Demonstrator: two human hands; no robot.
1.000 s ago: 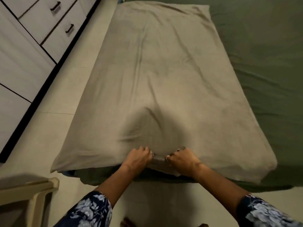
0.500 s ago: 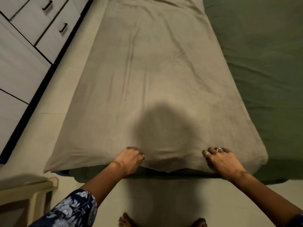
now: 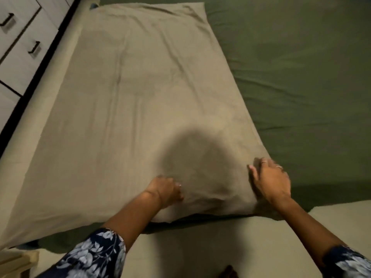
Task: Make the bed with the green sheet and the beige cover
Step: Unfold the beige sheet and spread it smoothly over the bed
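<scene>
1. The beige cover (image 3: pixel 128 109) lies folded lengthwise over the left half of the bed, on the green sheet (image 3: pixel 301 77), which is bare on the right half.
2. The left hand (image 3: pixel 166 189) presses on the cover near its near edge with fingers curled; whether it pinches cloth I cannot tell. The right hand (image 3: pixel 270 181) rests loosely spread on the cover's near right corner, holding nothing that shows.
3. Risk: an uneven pull would likely skew the cover or drag wrinkles into the sheet beneath.
4. Risk: the near edge overhangs the bed and could slip towards the floor (image 3: pixel 200 247).
5. Room: wide bare sheet to the right; the drawers (image 3: pixel 22 47) crowd the left aisle.
</scene>
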